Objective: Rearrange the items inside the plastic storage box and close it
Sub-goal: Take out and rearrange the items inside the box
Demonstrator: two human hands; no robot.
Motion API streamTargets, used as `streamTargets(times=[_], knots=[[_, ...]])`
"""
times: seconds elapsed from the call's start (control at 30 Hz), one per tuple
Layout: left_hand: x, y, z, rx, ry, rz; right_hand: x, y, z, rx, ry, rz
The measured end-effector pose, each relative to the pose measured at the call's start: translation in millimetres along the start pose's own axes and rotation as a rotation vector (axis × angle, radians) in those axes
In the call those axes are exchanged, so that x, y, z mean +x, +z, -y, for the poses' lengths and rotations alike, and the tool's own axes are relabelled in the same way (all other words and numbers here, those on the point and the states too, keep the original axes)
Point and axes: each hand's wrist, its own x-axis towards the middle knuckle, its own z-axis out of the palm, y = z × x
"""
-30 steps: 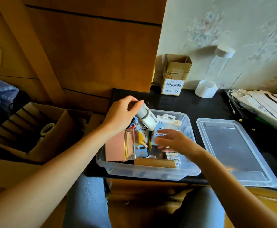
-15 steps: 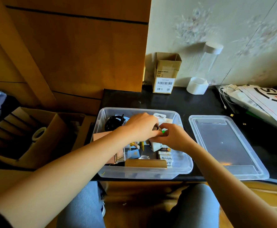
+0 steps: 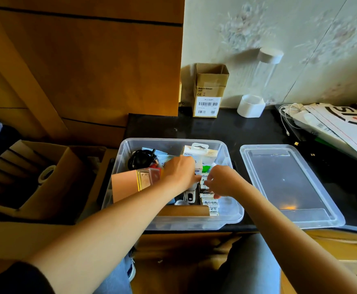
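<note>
1. Head view, centre of the frame: a clear plastic storage box (image 3: 232, 217) sits open at the near edge of a black tabletop (image 3: 226, 128), packed with small items.
2. Both hands reach down into the box's middle. The left hand (image 3: 180, 171) comes from the lower left, knuckles up, fingers curled downward among the items; what they close on is hidden, so I cannot tell whether it grips anything.
3. The right hand (image 3: 223, 180) comes from the lower right, just beside the left, its fingertips bent down onto a stack of battery packs (image 3: 210, 200). Whether it pinches one or only touches is not clear.
4. In the box's upper left lies a coiled black cable (image 3: 140, 159). A white Belkin package (image 3: 198, 152) stands at the back wall, above the hands.
5. At the box's left side a pink card (image 3: 123, 185) leans upright with a small clear case (image 3: 149, 178) against it. A brown flat piece (image 3: 184, 210) lies along the near wall.
6. The box's clear lid (image 3: 287, 187) lies flat on the tabletop to the right of the box, apart from it.
7. Upper centre: a small cardboard carton with barcode labels (image 3: 209, 92) stands against the wall. Right of it is a tall clear tube with a white cap (image 3: 264, 75) and a low white cup (image 3: 250, 106).
8. Right edge: white cables (image 3: 287, 117) and printed mailer bags (image 3: 340, 124).
9. Left of the frame: an open cardboard box (image 3: 31, 177) holding a tape roll (image 3: 46, 174).
</note>
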Motion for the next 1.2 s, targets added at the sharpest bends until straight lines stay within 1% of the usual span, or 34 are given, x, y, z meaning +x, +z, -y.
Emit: streamTargets(times=[0.13,0.27,0.33,0.43,0.5,0.6,0.73,0.8,0.87,0.93,1.0,1.1,1.2], knots=[[-0.5,4.7,-3.8,-0.039,0.001,0.002,-3.6,-4.6,-0.1,-0.089,-0.04,0.065],[-4.5,7.2,-7.0,-0.083,-0.02,0.035,-4.2,-0.6,2.8,-0.084,-0.065,0.048],[-4.5,5.1,-7.5,-0.159,-0.065,0.119,-4.6,1.3,4.3,-0.073,-0.077,0.035],[-4.1,0.2,-3.5,-0.336,-0.173,0.32,-5.1,3.9,5.7,-0.042,-0.088,0.016],[-4.3,-3.3,0.0,-0.412,-0.21,0.401,-4.2,6.3,6.0,-0.036,-0.073,-0.014],[-3.9,-5.2,1.4,-0.484,-0.259,0.456,-2.5,12.4,8.1,-0.027,-0.049,-0.074],[-1.9,-3.3,2.5,-0.488,-0.318,0.495,-3.9,19.3,11.6,-0.02,-0.045,-0.149],[-2.5,-5.0,4.4,-0.477,-0.34,0.484,-5.1,20.6,12.4,-0.085,-0.026,-0.165],[-2.3,-9.0,7.0,-0.462,-0.341,0.42,-6.3,20.0,12.5,-0.148,-0.008,-0.146],[-0.8,-14.1,10.1,-0.465,-0.333,0.364,-6.8,16.7,12.2,-0.159,-0.006,-0.118],[-0.4,-20.5,11.8,-0.466,-0.336,0.348,-8.2,10.9,12.4,-0.148,0.003,-0.124],[-1.2,-29.9,11.2,-0.41,-0.31,0.333,-6.7,2.0,12.5,-0.059,0.035,-0.229],[5.9,-33.4,11.9,-0.271,-0.212,0.223,-1.6,-4.6,12.0,0.061,0.016,-0.37]])
